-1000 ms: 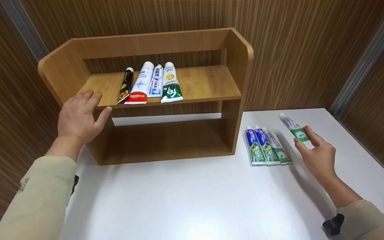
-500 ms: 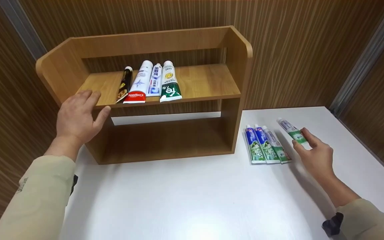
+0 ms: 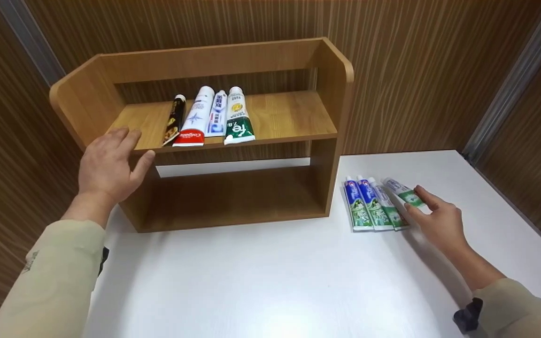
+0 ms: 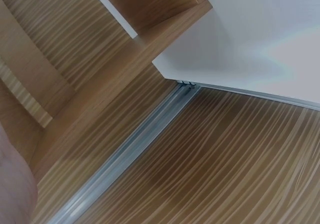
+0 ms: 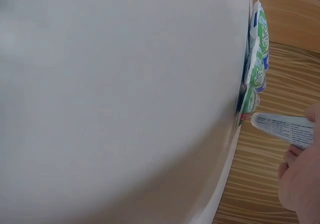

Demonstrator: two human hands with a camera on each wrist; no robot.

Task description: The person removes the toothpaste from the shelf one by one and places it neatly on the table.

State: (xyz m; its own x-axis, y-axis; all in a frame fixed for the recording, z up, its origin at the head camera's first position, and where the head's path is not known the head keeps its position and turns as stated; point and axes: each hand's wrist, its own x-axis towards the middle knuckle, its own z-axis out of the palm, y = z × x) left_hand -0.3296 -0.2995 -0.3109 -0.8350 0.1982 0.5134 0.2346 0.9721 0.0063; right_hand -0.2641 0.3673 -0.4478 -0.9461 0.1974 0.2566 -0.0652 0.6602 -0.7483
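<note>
Pinched between thumb and fingers of the right hand (image 3: pixel 437 220), a white-and-green toothpaste tube (image 3: pixel 401 191) sits low over the white table (image 3: pixel 270 281), just right of three tubes (image 3: pixel 373 204) lying side by side; touching or not, cannot tell. Left hand (image 3: pixel 108 166), fingers spread and relaxed, rests on the near left corner of the wooden shelf unit (image 3: pixel 214 136). Farther back, four tubes (image 3: pixel 209 117) lie on the upper shelf, caps pointing away.
</note>
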